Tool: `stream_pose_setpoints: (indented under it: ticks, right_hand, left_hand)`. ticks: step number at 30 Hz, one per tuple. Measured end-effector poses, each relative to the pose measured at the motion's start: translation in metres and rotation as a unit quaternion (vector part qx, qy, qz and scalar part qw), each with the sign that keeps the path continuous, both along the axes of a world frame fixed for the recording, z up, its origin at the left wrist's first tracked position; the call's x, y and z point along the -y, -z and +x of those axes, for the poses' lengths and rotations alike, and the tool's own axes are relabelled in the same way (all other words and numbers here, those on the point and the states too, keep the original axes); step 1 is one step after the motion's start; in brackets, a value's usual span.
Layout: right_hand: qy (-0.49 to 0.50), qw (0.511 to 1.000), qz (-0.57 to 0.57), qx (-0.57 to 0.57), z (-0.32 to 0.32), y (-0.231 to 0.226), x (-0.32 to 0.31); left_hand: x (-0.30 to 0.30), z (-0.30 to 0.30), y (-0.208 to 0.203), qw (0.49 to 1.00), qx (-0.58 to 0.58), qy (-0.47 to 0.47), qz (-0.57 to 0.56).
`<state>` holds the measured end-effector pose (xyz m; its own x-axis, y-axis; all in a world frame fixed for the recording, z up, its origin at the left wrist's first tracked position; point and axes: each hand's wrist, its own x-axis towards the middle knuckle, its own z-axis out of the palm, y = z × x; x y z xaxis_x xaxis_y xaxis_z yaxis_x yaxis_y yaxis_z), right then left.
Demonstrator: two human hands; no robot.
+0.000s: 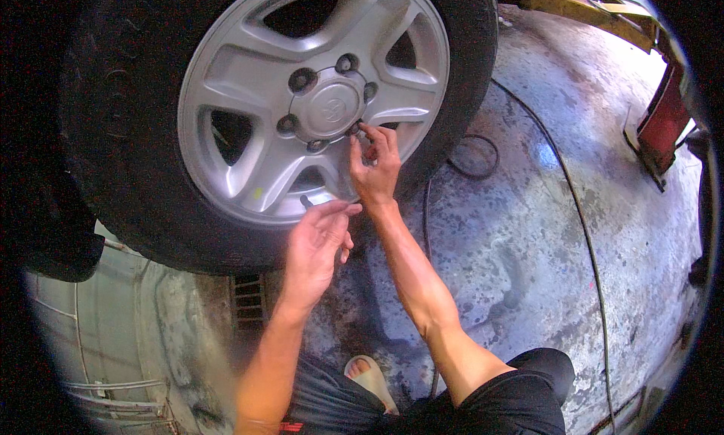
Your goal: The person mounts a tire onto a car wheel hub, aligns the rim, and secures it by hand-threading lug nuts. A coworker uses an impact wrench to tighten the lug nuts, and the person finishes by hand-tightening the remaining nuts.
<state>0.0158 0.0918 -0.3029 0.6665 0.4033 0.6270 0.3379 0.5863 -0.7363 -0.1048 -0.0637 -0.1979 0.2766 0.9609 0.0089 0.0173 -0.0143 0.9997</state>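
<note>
A silver alloy wheel [249, 62] with a black tire [136, 148] hangs in front of me. Around its round center cap [326, 109] sit several recessed lug holes. My right hand [375, 163] pinches a dark lug nut [357, 126] between thumb and fingers, at the hole on the cap's lower right. Lower down, close to the bottom of the rim, is my left hand [320, 243]. Its fingers are curled loosely, and their inner side is hidden, so I cannot see what they hold, if anything. A dark valve stem [305, 201] shows just above its knuckles.
A dark hose or cable [562, 163] runs along the stained concrete floor [513, 254] on the right, with a loop [479, 157] near the tire. A yellow lift arm [592, 11] and a red metal part [664, 118] stand at the far right. A floor grate [247, 299] lies below the tire.
</note>
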Motion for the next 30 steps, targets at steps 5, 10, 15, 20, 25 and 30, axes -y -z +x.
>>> stream_pose_setpoints:
  ticks: [5, 10, 15, 20, 25, 30]
  right_hand:
    - [-0.001, 1.000, 0.000, 0.024, 0.0049, -0.0051, -0.0008]
    - [-0.004, 1.000, -0.014, 0.001, 0.0090, -0.0065, 0.0018]
    - [0.006, 0.999, 0.026, 0.045, 0.0084, -0.0031, -0.0036]
    - [0.017, 0.999, -0.003, 0.049, 0.0082, 0.0004, -0.0042]
    - [-0.015, 1.000, 0.002, 0.008, 0.0054, 0.0007, 0.0035]
    - [-0.015, 0.999, 0.028, 0.023, 0.0034, -0.0006, -0.0032]
  left_hand:
    - [0.0006, 0.0005, 0.0004, 1.000, 0.003, 0.003, 0.005]
    - [0.0009, 0.0023, 0.0009, 1.000, 0.003, -0.002, -0.008]
    - [0.0007, 0.0019, 0.0017, 1.000, 0.002, -0.001, -0.004]
    - [0.0004, 0.0015, 0.0046, 1.000, 0.000, 0.000, -0.002]
    - [0.0012, 0.0012, 0.0046, 1.000, 0.000, 0.003, -0.008]
    - [0.0001, -0.0010, 0.0037, 1.000, -0.006, 0.001, 0.000]
